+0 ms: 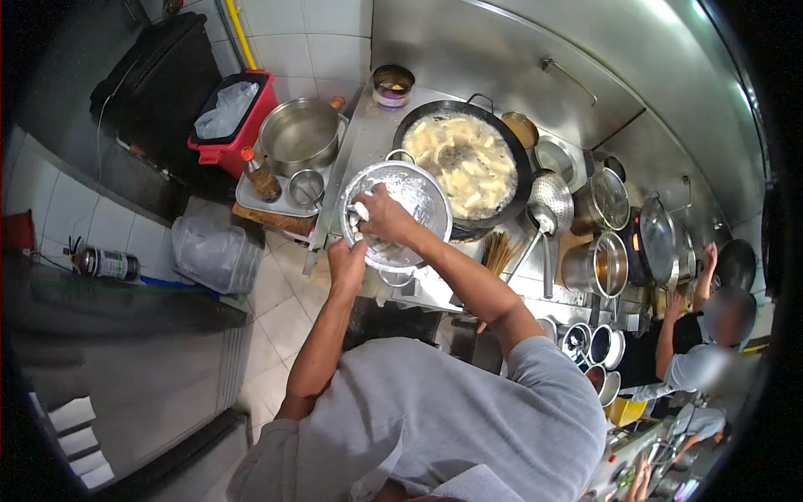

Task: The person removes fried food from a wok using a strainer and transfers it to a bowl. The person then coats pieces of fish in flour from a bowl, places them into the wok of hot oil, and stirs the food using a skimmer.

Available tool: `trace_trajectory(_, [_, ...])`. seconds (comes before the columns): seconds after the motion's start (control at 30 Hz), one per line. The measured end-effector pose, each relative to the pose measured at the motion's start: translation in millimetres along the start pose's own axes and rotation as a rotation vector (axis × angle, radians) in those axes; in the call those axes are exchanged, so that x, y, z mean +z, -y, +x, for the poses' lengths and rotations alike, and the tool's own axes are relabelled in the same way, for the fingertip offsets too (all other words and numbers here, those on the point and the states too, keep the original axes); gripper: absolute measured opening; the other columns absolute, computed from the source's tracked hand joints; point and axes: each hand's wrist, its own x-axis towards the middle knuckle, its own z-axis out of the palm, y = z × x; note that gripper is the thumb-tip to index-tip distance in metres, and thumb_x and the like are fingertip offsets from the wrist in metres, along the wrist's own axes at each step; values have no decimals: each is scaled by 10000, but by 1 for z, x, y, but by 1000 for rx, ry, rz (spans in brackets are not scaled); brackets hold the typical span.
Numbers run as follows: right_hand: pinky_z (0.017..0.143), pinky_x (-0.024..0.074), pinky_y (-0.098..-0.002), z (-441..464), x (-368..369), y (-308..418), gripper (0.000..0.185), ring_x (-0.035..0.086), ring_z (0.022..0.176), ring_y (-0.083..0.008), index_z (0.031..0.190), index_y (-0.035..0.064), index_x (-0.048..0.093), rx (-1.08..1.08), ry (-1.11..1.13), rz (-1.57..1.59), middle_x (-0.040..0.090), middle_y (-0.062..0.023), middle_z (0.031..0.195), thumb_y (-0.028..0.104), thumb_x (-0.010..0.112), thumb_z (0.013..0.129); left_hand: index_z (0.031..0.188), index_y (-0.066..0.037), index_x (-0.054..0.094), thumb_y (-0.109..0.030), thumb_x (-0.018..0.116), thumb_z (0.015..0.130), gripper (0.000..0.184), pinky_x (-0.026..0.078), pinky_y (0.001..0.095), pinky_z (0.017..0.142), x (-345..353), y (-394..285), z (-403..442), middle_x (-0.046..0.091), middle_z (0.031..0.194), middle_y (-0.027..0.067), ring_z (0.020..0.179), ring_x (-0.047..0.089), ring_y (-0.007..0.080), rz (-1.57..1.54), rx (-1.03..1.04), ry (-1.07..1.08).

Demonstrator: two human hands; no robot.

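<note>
A round metal basin [418, 186] with loop handles tilts at the counter's edge, its inside dusted with white powder. My left hand [347, 263] is closed on its near-left rim. Inside the basin, my right hand [386, 216] has its fingers closed around a white-coated piece of food [361, 209]; what that food is I cannot make out. A few more pale pieces lie by the basin's left wall, partly hidden by my fingers. Just beyond stands a big black wok [520, 171], where many yellowish pieces [468, 180] float in bubbling oil.
Right of the wok lie a perforated skimmer [550, 197] and a bamboo brush [499, 253], with several pots [595, 266] beyond. To the left are a large pot [301, 138], a bottle [261, 177] on a tray and a red bin [242, 125]. Other people [669, 343] stand far right.
</note>
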Motion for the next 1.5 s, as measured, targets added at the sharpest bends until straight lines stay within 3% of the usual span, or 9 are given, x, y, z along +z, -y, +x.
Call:
trace_trajectory(0.07, [907, 510, -485, -3, -11, 13, 618, 583, 1020, -467, 1281, 68, 571, 208, 72, 8, 502, -286, 1165, 161, 769, 702, 771, 27, 626, -90, 576, 826, 138, 377, 307, 511, 6, -7, -5, 571, 673, 13, 597, 487, 78, -28, 15, -8])
trace_trajectory(0.33, [786, 533, -421, -11, -45, -23, 472, 639, 845, -400, 1093, 8, 612, 192, -219, 259, 622, -234, 948, 140, 818, 690, 814, 37, 656, -135, 574, 834, 191, 455, 290, 508, 5, 12, 10, 625, 707, 48, 586, 563, 121, -73, -65, -13])
trace_trajectory(0.43, [726, 539, -382, -14, -71, -64, 390, 653, 815, -260, 1058, 3, 602, 222, -374, 409, 658, -149, 898, 98, 786, 727, 1073, 47, 655, -88, 548, 852, 280, 555, 342, 577, 3, 11, 14, 695, 929, 90, 749, 683, 178, -71, -121, 13])
trace_trajectory(0.6, [762, 557, -418, -20, -128, -179, 290, 694, 845, -293, 939, -28, 674, 433, -220, -37, 701, -195, 904, 166, 770, 747, 1144, 55, 638, -104, 547, 857, 341, 583, 361, 650, -3, 24, 24, 700, 997, 121, 828, 701, 201, -71, -96, 31])
trace_trajectory(0.7, [841, 534, -444, -23, -146, -221, 510, 653, 959, -401, 1145, 14, 612, 468, -111, -393, 663, -271, 1024, 196, 813, 714, 1139, 62, 637, -97, 550, 861, 332, 590, 364, 676, -1, 14, 19, 698, 1018, 133, 849, 707, 207, -88, -113, 2])
trace_trajectory(0.87, [917, 513, -449, -31, -164, -121, 643, 608, 1067, -412, 1285, 29, 541, 505, -351, -458, 530, -276, 1246, 206, 833, 741, 1123, 56, 650, -97, 545, 870, 314, 594, 359, 684, -4, 11, 18, 702, 1018, 134, 852, 708, 206, -115, -80, 14])
trace_trajectory(0.93, [947, 503, -447, -31, -137, -98, 676, 597, 1095, -409, 1320, 49, 533, 240, -256, -108, 520, -248, 1283, 221, 835, 740, 1106, 49, 658, -86, 535, 869, 300, 599, 357, 693, 1, -10, 7, 702, 997, 124, 830, 706, 198, -32, -126, 9])
trace_trajectory(1.07, [968, 490, -476, -32, -73, -1, 680, 575, 1114, -412, 1359, 161, 527, 92, 325, -254, 494, -221, 1307, 239, 815, 748, 912, 63, 684, -123, 578, 832, 229, 490, 322, 524, 6, -11, 5, 659, 773, 66, 644, 600, 119, -181, -70, -73])
trace_trajectory(1.5, [854, 512, -479, -29, -7, -1, 439, 623, 974, -381, 1189, 173, 638, -4, 162, -135, 559, -169, 1042, 126, 711, 759, 787, 68, 661, -117, 567, 830, 212, 455, 334, 495, -2, 4, 10, 620, 649, 66, 564, 567, 133, -15, 38, -18])
